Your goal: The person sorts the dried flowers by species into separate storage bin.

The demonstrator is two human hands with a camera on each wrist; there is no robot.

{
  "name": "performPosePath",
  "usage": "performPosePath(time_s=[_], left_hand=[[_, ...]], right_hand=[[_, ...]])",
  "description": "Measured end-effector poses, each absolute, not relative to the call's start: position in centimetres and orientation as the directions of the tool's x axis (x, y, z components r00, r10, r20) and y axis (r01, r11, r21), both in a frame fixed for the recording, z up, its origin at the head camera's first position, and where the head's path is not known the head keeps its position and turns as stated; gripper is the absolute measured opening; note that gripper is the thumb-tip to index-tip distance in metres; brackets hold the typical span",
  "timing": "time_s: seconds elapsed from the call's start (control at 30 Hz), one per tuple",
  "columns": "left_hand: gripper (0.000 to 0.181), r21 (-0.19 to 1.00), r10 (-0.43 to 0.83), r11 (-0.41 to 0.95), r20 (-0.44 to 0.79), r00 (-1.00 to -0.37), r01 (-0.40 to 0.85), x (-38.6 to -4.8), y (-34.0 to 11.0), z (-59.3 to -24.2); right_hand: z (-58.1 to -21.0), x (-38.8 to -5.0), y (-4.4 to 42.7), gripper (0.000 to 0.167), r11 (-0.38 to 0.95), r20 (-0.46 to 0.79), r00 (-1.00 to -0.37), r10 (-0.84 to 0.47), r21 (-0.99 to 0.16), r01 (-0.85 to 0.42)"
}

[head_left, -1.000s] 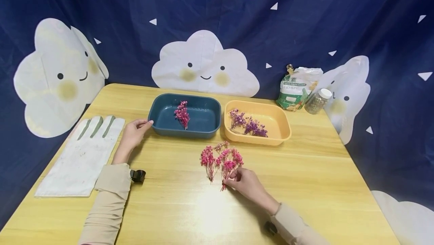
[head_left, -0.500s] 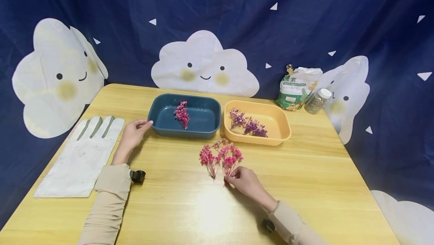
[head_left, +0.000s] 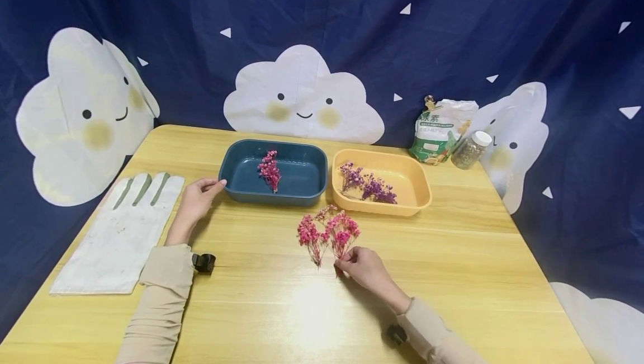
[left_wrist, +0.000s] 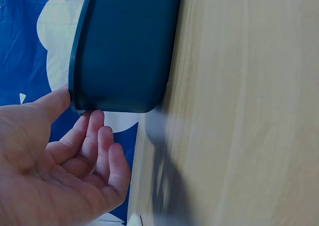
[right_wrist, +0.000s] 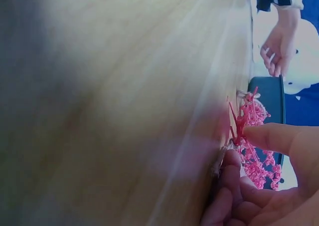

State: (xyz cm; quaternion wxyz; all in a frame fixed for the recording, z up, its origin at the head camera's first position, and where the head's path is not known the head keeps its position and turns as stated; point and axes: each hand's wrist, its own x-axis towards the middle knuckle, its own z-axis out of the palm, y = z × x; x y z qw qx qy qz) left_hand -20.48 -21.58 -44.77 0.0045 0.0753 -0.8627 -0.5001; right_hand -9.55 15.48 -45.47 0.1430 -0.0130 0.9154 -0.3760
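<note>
At the left end of the dark blue tub (head_left: 274, 198), my left hand (head_left: 196, 201) pinches the rim, thumb on top and fingertips beneath, as the left wrist view shows. My right hand (head_left: 367, 273) pinches the stems of a bunch of pink dried flowers (head_left: 343, 232) low over the table. Beside that bunch, to its left, is another pink sprig (head_left: 309, 234), its heads touching or overlapping the held one. One pink sprig (head_left: 269, 170) lies inside the blue tub. In the right wrist view, thumb and forefinger close on the reddish stems (right_wrist: 241, 128).
A yellow tub (head_left: 374, 206) with purple dried flowers (head_left: 377, 189) stands right of the blue one. White gloves (head_left: 118, 238) lie at the table's left. A green-and-white bag (head_left: 436, 135) and a white-lidded jar (head_left: 472, 150) stand at the back right, before a cloud-patterned curtain (head_left: 191, 0).
My right hand and the pink flowers have shifted slightly away from me, toward the tubs. My left hand has stayed on the blue tub's rim.
</note>
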Motion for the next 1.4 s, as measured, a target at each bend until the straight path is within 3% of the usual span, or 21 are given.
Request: performPosePath(time_s=[0.27, 0.5, 0.87, 1.27, 1.4], left_hand=[[0.061, 0.865, -0.128, 0.485, -0.074, -0.989, -0.127, -20.3, -21.6, -44.9], [0.062, 0.865, -0.125, 0.480, -0.095, -0.988, -0.144, -20.3, -21.6, -44.6], [0.064, 0.862, -0.120, 0.486, -0.101, -0.988, -0.147, -20.5, -21.5, -44.6], [0.061, 0.863, -0.117, 0.490, -0.075, -0.990, -0.123, -20.4, -21.5, -44.6], [0.061, 0.866, -0.120, 0.482, -0.084, -0.989, -0.132, -20.4, -21.6, -44.5]], right_hand=[[-45.5, -9.2, 15.8, 0.014, 0.662, -0.299, -0.950, -0.094, -0.732, 0.164], [-45.3, -8.8, 15.9, 0.013, 0.517, -0.334, -0.937, -0.104, -0.823, 0.236], [-45.1, -8.7, 15.9, 0.013, 0.336, -0.296, -0.946, -0.133, -0.911, 0.238], [-45.4, -8.5, 15.9, 0.012, 0.526, -0.298, -0.948, -0.111, -0.827, 0.199], [-45.5, -8.6, 16.0, 0.011, 0.478, -0.286, -0.951, -0.121, -0.856, 0.196]])
